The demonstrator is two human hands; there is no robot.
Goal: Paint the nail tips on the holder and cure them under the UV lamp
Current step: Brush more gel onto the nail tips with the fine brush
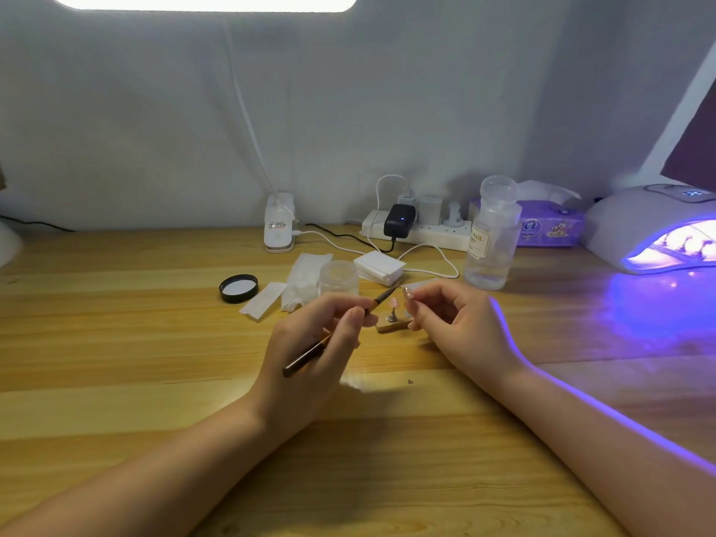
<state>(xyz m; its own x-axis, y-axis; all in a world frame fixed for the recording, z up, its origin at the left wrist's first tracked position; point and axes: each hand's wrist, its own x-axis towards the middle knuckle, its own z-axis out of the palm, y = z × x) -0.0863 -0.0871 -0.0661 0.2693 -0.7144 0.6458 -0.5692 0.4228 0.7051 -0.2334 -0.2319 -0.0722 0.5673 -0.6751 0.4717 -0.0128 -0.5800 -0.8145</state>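
My left hand (321,335) pinches a thin brown nail brush (310,352), its bristle tip pointing up and right over the holder. A small wooden holder (391,324) sits on the table between my hands, and a pale pink nail tip (393,303) stands on a metal post on it. My right hand (461,323) curls beside the holder's right end with its fingertips at the holder; what it grips is hidden. The white UV lamp (639,226) glows violet at the far right, with nail tips on stands inside.
A small clear jar (339,277), its black lid (238,288), white wipes (306,279) and a pad stack (379,267) lie behind the holder. A clear pump bottle (490,242), tissue pack (550,226), power strip (418,230) and cables line the back wall.
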